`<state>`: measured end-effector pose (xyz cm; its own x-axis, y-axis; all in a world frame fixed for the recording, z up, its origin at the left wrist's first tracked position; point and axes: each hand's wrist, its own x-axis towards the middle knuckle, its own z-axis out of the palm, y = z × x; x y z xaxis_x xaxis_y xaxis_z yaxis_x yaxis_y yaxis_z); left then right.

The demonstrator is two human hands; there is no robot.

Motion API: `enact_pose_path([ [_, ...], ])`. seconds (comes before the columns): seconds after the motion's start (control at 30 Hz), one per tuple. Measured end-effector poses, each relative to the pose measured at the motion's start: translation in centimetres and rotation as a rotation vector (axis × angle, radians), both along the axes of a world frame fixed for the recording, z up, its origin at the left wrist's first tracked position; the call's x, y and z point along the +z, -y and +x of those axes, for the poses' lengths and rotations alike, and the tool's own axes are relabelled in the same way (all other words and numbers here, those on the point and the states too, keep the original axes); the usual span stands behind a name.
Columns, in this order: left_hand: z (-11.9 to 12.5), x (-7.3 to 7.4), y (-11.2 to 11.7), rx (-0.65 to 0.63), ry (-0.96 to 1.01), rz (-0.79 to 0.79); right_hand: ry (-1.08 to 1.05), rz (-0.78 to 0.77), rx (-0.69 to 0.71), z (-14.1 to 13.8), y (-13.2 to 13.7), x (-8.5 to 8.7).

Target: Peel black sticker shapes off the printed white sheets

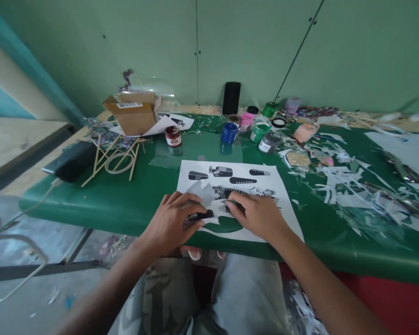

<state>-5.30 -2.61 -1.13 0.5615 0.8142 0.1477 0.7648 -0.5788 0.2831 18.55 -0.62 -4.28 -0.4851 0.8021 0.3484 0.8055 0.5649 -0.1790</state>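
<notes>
A white sheet (265, 184) printed with black shapes lies on the green table (125, 200), close to its front edge. My left hand (172, 223) rests on the sheet's near left corner, fingers curled and pressed on the paper beside a small black printed piece (199, 215). My right hand (256, 215) lies on the sheet just right of it, fingers bent around something dark and thin that I cannot make out. A curved cut-out in the sheet shows green between the hands.
Small paint pots, red (173, 136), blue (229, 132), green (259, 132) and pink (246, 121), stand behind the sheet. A cardboard box (132, 114) and wooden sticks (115, 158) lie at back left. Paper scraps (352, 186) and metal tools (403, 168) cover the right side.
</notes>
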Motion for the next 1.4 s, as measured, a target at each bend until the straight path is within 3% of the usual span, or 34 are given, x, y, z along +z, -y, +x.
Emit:
enact_pose_path([
  [0.27,0.9,-1.7,0.8,0.122,0.121,0.106,-0.045,-0.048,0.015,0.2,-0.2,-0.3],
  [0.57,1.2,-1.5,1.1,-0.034,0.029,0.312,-0.045,-0.055,-0.003,0.2,-0.2,-0.1],
  [0.8,1.4,-1.3,0.8,-0.029,-0.01,0.362,-0.03,-0.056,0.001,0.2,-0.2,0.1],
  [0.97,1.6,-2.1,1.0,0.022,0.056,0.389,-0.016,0.089,0.022,0.1,0.0,-0.2],
  [1.17,1.3,-3.4,0.7,0.009,0.167,0.466,-0.017,0.252,0.145,-0.8,2.2,0.2],
  [1.4,2.2,-4.3,1.6,0.107,0.227,0.457,-0.036,0.182,-0.007,-2.0,5.3,0.4],
])
